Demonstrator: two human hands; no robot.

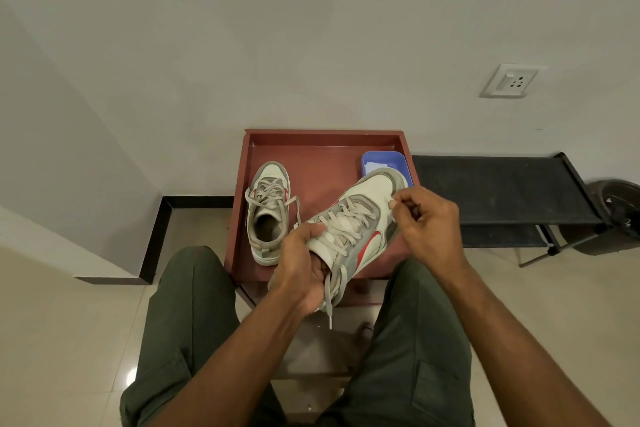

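**Held sneaker** (360, 218): raised above red tray (322, 135), toe pointing away from person. Left hand (301, 263) wraps heel collar, thumb across laces. Right hand (429, 218): fingers curled, pinching small item (393, 205) at toe side; identity unclear. Judged light, with soft, yielding upper and stiff sole. Best hold is heel collar or midsole; dangling laces give none. Second sneaker (268, 215) rests in tray, blue tub (403, 166) at far corner.
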